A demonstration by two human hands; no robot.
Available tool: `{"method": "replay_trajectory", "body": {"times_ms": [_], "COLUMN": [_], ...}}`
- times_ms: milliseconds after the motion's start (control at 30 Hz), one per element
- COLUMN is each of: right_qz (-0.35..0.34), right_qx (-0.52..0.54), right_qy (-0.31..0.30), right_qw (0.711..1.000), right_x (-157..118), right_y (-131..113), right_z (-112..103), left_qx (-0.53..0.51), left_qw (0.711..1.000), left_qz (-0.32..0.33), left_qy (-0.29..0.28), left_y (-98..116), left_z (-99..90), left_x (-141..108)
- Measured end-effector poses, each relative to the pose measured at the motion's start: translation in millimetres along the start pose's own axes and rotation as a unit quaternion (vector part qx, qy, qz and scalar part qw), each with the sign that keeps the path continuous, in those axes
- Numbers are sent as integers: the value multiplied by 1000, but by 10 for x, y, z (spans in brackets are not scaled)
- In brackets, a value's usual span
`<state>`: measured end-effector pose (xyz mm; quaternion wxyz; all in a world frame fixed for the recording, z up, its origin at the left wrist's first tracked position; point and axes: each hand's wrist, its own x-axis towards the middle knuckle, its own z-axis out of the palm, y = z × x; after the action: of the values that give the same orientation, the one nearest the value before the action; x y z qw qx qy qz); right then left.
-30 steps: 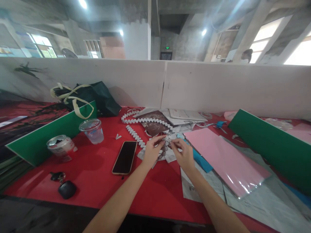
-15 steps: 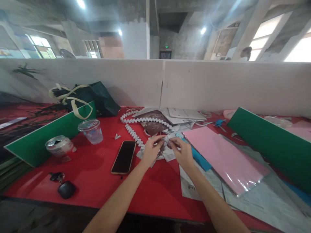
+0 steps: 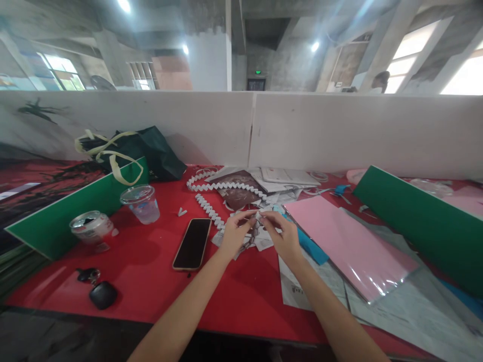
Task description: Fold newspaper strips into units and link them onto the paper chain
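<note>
My left hand [image 3: 237, 229] and my right hand [image 3: 278, 229] meet over the middle of the red table, fingertips pinched close together. Between them is a small folded paper piece [image 3: 258, 216], pale and partly covered by the fingers. A zigzag chain of folded paper [image 3: 209, 210] lies behind and to the left, its loop stretching back across a dark brown sheet [image 3: 241, 188]. Loose paper pieces [image 3: 264, 242] are heaped under the hands. Whether the held piece joins the chain is hidden by my fingers.
Left of the hands lie a phone [image 3: 192, 244], a plastic cup [image 3: 141, 203], a can [image 3: 93, 229] and a key fob [image 3: 102, 294]. To the right is a pink folder [image 3: 347, 241] over papers. Green boards [image 3: 422, 229] flank both sides; a white partition [image 3: 320, 130] closes the back.
The fingers have shifted slightly around the paper piece, which now shows as a narrower, upright point between the fingertips. Both arms keep nearly the same place.
</note>
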<state>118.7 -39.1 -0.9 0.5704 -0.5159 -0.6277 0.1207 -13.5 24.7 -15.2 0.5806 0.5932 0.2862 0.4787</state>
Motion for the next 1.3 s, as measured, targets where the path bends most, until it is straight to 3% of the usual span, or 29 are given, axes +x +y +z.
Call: {"method": "replay_trajectory", "body": {"times_ms": [233, 467, 867, 1300], "right_qz": [41, 65, 45, 43], "right_qx": [54, 51, 0, -89], "right_qy": [-46, -25, 8, 52], "right_qw": [997, 996, 999, 994], "right_x": [-10, 4, 1, -8], "right_y": [-44, -23, 37, 92], "right_z": [14, 22, 57, 81], "left_qx": [-60, -92, -56, 85], "left_qw": [997, 992, 996, 994], "left_qz": [-42, -90, -63, 34], "left_qy": [30, 11, -4, 58], "left_y": [40, 82, 61, -8], "left_z": [-29, -3, 32, 107], "left_x": [2, -27, -45, -91]}}
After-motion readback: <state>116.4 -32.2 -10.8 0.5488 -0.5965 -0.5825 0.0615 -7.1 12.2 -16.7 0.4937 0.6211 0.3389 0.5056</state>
